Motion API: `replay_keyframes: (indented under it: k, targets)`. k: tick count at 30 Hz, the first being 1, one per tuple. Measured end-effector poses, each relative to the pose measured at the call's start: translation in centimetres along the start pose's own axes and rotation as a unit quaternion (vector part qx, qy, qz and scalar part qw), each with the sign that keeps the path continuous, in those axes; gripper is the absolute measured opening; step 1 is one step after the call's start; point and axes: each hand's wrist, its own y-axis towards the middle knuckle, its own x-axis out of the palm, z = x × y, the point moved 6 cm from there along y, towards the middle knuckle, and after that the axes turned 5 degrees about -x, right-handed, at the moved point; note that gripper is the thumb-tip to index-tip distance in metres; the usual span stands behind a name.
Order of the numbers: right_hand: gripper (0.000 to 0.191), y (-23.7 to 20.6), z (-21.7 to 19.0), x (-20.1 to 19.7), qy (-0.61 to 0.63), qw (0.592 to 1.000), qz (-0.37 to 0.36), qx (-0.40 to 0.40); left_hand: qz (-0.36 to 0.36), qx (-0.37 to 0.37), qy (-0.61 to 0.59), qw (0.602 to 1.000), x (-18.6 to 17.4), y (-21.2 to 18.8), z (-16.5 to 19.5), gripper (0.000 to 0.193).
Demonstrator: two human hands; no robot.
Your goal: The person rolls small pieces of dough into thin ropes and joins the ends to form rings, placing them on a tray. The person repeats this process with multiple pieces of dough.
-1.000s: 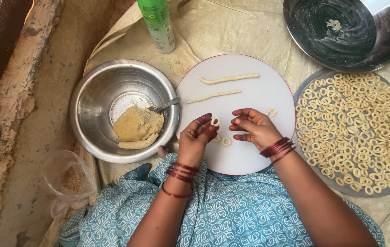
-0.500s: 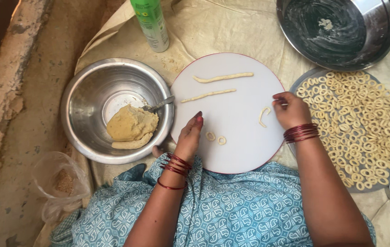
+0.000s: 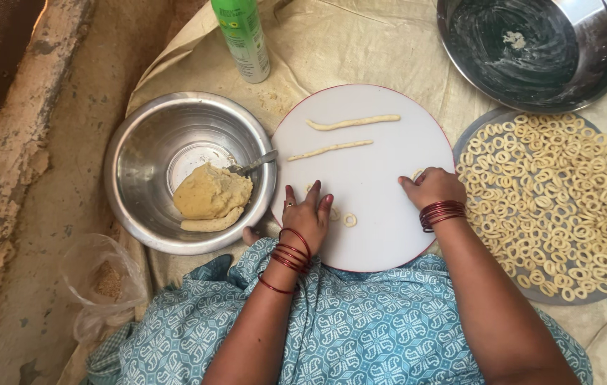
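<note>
Down on the round white board (image 3: 382, 178) both hands are at work: the left hand (image 3: 308, 217) lies flat near the board's lower left edge, fingers stretched out and loose, gripping nothing, with a small dough ring (image 3: 350, 219) lying just beside its fingertips. Over at the board's right side the right hand (image 3: 433, 187) is curled knuckles-up over a short pale dough piece (image 3: 417, 173); only the tip of it peeks out, so whether the fingers actually pinch it I cannot tell. Higher on the board sit two thin dough ropes, the longer rope (image 3: 354, 122) above and the thinner rope (image 3: 330, 150) below it, both pale cream, slightly wavy, lying apart. To the right, touching nothing on the board, a tray (image 3: 469, 142) is heaped with finished rings (image 3: 553, 192), all small, pale, evenly looped. To the left a steel bowl (image 3: 132, 142) holds a tan dough lump (image 3: 211, 192) and a spoon (image 3: 253, 165).
</note>
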Motion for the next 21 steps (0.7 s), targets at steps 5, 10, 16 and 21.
replay_keyframes:
  k: [5,10,16,21]
  targets:
    - [0.032,0.0,-0.2,-0.7,0.060,0.996,0.045,-0.041,0.088,0.005,-0.163,0.983,-0.9,1.0,-1.2,0.028]
    - [0.033,0.0,0.0,-0.5,0.047,0.998,0.031,-0.030,0.097,-0.064,-0.287,0.951,-1.6,1.2,-2.2,0.024]
    - [0.025,0.3,-0.2,0.0,0.051,0.997,0.028,-0.048,0.103,-0.118,-0.365,0.918,-1.6,1.4,-3.2,0.019]
    - [0.021,0.4,-1.2,1.5,0.373,0.920,-0.102,-0.063,0.067,-0.073,-0.517,0.850,-0.7,2.0,-3.0,0.020]
